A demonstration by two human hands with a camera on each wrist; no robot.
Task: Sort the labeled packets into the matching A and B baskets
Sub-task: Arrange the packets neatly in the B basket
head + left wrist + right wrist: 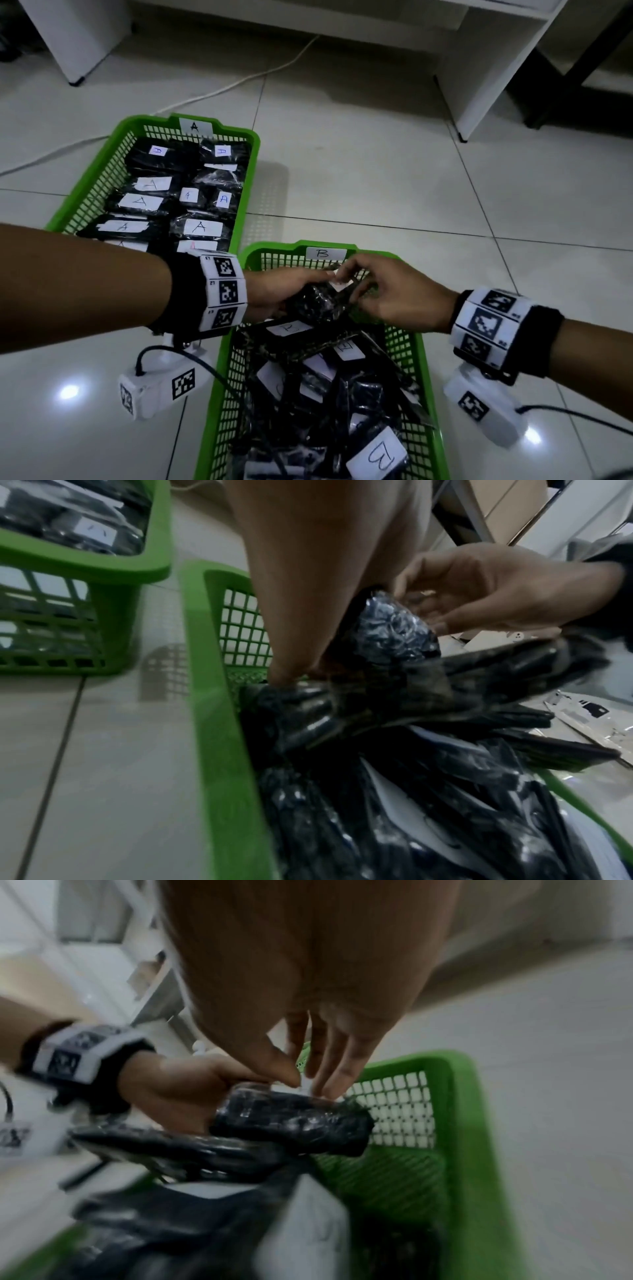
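The far green basket (246,137) carries a white tag reading "A" (195,126); packets (202,228) inside bear "A" labels. The near basket (421,359) is tagged "B" (322,254); a packet label (378,454) inside reads "B".

Floor (376,164): pale glossy tiles with dark grout lines, carrying two bright light reflections near the lower corners of the head view. White cable (219,90): runs across the tiles from the far wall toward the left edge of the frame, curving as it goes. White furniture panel (80,37): stands at upper left on a small dark foot. White shelving unit (489,65): stands at upper right, with open compartments and a dark foot at its near corner. Dark frame leg (579,65): slants beside the shelving unit at far right. Cardboard box (507,504): tan, seen in the left wrist view behind the shelving; its contents cannot be determined.
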